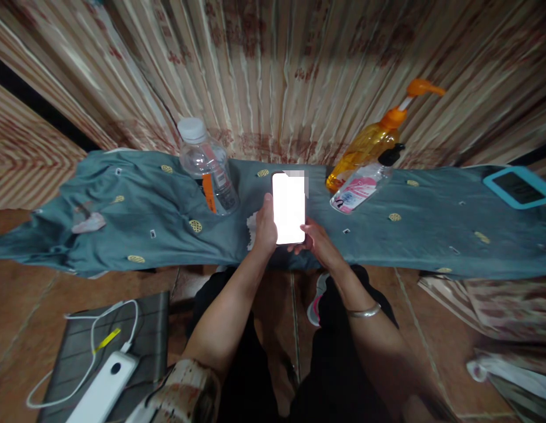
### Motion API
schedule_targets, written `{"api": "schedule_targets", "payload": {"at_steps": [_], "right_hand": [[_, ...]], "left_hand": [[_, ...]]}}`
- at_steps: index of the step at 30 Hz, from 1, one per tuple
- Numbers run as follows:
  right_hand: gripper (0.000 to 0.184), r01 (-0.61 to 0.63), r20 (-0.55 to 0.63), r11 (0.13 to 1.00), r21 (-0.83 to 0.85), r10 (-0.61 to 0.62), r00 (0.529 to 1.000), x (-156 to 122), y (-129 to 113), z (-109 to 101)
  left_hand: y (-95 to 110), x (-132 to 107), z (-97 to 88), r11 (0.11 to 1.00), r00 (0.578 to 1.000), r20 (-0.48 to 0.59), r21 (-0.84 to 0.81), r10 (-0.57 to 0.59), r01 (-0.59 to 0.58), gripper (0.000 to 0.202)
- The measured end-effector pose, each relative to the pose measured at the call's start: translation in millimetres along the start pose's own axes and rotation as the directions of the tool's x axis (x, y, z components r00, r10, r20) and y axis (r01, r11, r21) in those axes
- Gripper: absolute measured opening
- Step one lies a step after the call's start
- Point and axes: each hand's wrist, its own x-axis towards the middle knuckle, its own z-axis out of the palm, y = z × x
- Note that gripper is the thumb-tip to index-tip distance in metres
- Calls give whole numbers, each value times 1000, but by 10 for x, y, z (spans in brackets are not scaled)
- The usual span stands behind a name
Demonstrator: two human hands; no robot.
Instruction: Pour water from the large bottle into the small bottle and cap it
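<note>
A smartphone (289,208) with a bright white screen is held upright over the middle of the cloth-covered bench. My left hand (266,226) wraps round its left edge, thumb along the side. At its lower right corner, my right hand (316,239) grips the edge, with the thumb by the screen and fingers curled beneath. A white paper-like piece (252,230) shows partly behind my left hand. To the left stands a clear plastic bottle (213,176) with a white cap. On the right are an orange pump bottle (365,147) and a clear pump bottle (361,187) with a black top.
The green patterned cloth (431,235) covers the narrow bench, and a pleated curtain (273,76) hangs behind. A blue-framed display (522,187) lies at the far right. At lower left, a white power bank (106,385) with a cable rests on a dark stool (152,329).
</note>
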Motion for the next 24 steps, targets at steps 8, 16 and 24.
{"api": "schedule_targets", "payload": {"at_steps": [8, 16, 24], "right_hand": [[41, -11, 5, 1000, -1, 11, 1000, 2, -2, 26], [41, 5, 14, 1000, -4, -4, 1000, -8, 8, 64], [40, 22, 7, 1000, 18, -22, 1000, -11, 40, 63]], "left_hand": [[41, -20, -1, 1000, 1000, -8, -9, -8, 8, 71], [35, -14, -17, 997, 998, -3, 51, 55, -55, 70], [26, 6, -31, 997, 999, -17, 74, 36, -35, 68]]}}
